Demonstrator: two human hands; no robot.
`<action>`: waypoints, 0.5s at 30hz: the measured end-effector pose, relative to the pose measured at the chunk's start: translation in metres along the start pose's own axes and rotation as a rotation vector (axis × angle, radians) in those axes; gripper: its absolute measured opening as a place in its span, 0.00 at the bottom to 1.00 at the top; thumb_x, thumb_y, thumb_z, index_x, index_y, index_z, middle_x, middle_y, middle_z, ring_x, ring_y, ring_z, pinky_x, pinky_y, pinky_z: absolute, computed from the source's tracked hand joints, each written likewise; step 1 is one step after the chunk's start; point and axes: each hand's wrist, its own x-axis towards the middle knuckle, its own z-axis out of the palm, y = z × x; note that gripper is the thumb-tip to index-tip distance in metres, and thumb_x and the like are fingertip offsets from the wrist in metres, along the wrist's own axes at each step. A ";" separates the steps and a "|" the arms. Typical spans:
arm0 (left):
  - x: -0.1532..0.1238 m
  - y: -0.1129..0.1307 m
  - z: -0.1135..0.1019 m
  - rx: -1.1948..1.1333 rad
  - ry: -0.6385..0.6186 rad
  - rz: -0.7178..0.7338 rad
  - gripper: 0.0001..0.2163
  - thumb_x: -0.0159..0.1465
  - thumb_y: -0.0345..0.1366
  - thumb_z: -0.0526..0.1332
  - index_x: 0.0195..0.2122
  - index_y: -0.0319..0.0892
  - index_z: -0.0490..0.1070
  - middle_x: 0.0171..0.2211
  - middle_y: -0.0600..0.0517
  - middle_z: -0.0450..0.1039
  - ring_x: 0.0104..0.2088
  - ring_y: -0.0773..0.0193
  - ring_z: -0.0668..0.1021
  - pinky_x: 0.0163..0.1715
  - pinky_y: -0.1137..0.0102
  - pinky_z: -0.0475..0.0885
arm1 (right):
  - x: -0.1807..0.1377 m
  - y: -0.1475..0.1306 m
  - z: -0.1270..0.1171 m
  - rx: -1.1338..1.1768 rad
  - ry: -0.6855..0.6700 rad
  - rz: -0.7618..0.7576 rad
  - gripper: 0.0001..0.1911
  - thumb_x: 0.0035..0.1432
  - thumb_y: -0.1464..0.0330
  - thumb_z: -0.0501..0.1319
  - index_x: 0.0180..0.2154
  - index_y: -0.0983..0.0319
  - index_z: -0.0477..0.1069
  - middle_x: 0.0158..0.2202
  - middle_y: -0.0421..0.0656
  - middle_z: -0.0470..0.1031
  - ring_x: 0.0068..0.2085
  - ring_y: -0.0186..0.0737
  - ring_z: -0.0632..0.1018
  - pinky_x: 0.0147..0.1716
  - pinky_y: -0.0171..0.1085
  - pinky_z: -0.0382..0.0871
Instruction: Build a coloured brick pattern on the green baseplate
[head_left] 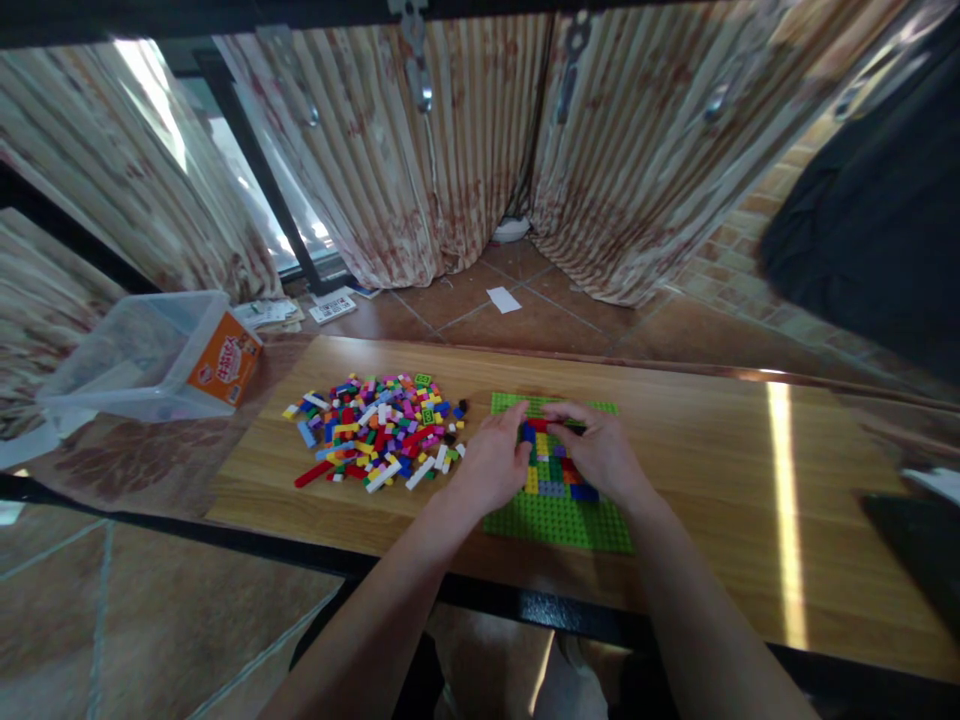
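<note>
A green studded baseplate (559, 527) lies on the wooden table, and a block of mixed-colour toy bricks (553, 470) is set on its middle. My left hand (491, 462) rests at the left side of these bricks, thumb and forefinger apart, close to a blue brick (529, 433). From the right, my right hand (598, 452) reaches over the bricks. Its thumb and forefinger close around a red brick (537, 425) near the top of the block. The undersides of both hands are hidden.
To the left of the baseplate spreads a heap of loose bricks (375, 430) in many colours. A clear plastic bin (150, 350) with an orange label stands beyond the table's left end. A dark flat object (911, 545) lies at the far right. Curtains (472, 150) hang behind.
</note>
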 end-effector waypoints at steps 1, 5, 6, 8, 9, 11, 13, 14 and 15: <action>0.000 0.000 0.000 0.000 0.001 -0.002 0.26 0.64 0.28 0.56 0.64 0.34 0.57 0.55 0.40 0.72 0.56 0.52 0.73 0.59 0.55 0.68 | 0.000 0.000 0.001 0.002 -0.003 -0.005 0.12 0.55 0.67 0.61 0.40 0.58 0.80 0.39 0.43 0.82 0.41 0.42 0.80 0.47 0.44 0.73; 0.000 -0.001 0.001 0.005 -0.004 -0.001 0.26 0.64 0.29 0.55 0.64 0.36 0.57 0.56 0.40 0.72 0.57 0.52 0.73 0.59 0.55 0.68 | 0.001 0.000 0.003 0.015 -0.009 0.023 0.11 0.54 0.67 0.61 0.39 0.58 0.80 0.38 0.43 0.82 0.40 0.42 0.81 0.45 0.43 0.74; 0.000 -0.001 0.001 0.009 -0.005 0.002 0.26 0.64 0.29 0.55 0.64 0.35 0.57 0.56 0.40 0.71 0.57 0.52 0.73 0.59 0.55 0.68 | 0.001 0.000 0.003 0.016 -0.011 0.035 0.11 0.54 0.67 0.61 0.39 0.58 0.80 0.38 0.42 0.82 0.40 0.42 0.81 0.45 0.43 0.74; 0.000 0.000 0.001 0.024 -0.008 0.004 0.26 0.64 0.28 0.55 0.64 0.34 0.57 0.56 0.39 0.71 0.57 0.52 0.73 0.60 0.56 0.67 | 0.002 0.000 0.002 0.013 -0.016 0.055 0.12 0.54 0.67 0.61 0.39 0.58 0.80 0.38 0.42 0.82 0.40 0.42 0.81 0.46 0.43 0.74; 0.000 0.000 0.001 0.032 -0.010 0.003 0.26 0.63 0.28 0.55 0.64 0.33 0.57 0.57 0.38 0.70 0.57 0.52 0.72 0.60 0.56 0.67 | 0.002 0.000 0.002 0.011 -0.018 0.060 0.12 0.54 0.68 0.61 0.40 0.58 0.80 0.38 0.43 0.82 0.40 0.42 0.81 0.46 0.43 0.74; 0.000 0.000 0.001 0.047 -0.014 -0.001 0.26 0.63 0.28 0.55 0.64 0.33 0.57 0.56 0.38 0.71 0.57 0.51 0.73 0.60 0.55 0.67 | 0.002 0.000 0.002 0.004 -0.021 0.067 0.12 0.54 0.68 0.61 0.40 0.58 0.80 0.38 0.43 0.82 0.40 0.42 0.81 0.47 0.43 0.74; -0.001 0.000 0.001 0.058 -0.014 0.002 0.27 0.63 0.28 0.55 0.64 0.35 0.56 0.56 0.39 0.71 0.57 0.51 0.73 0.59 0.55 0.68 | 0.002 -0.001 0.002 -0.002 -0.021 0.068 0.11 0.54 0.68 0.61 0.39 0.57 0.80 0.38 0.42 0.82 0.40 0.42 0.81 0.47 0.43 0.74; -0.001 0.000 0.002 0.061 -0.014 0.005 0.27 0.63 0.28 0.55 0.64 0.36 0.56 0.56 0.39 0.71 0.57 0.51 0.73 0.59 0.55 0.68 | 0.003 -0.001 0.002 -0.004 -0.023 0.062 0.11 0.54 0.68 0.61 0.39 0.57 0.80 0.38 0.42 0.82 0.40 0.42 0.81 0.47 0.43 0.74; -0.001 0.000 0.002 0.064 -0.014 0.008 0.27 0.64 0.28 0.55 0.64 0.36 0.56 0.56 0.39 0.71 0.57 0.51 0.72 0.59 0.55 0.68 | 0.003 -0.001 0.001 -0.006 -0.027 0.055 0.11 0.54 0.68 0.61 0.39 0.57 0.80 0.38 0.42 0.82 0.40 0.42 0.81 0.47 0.43 0.74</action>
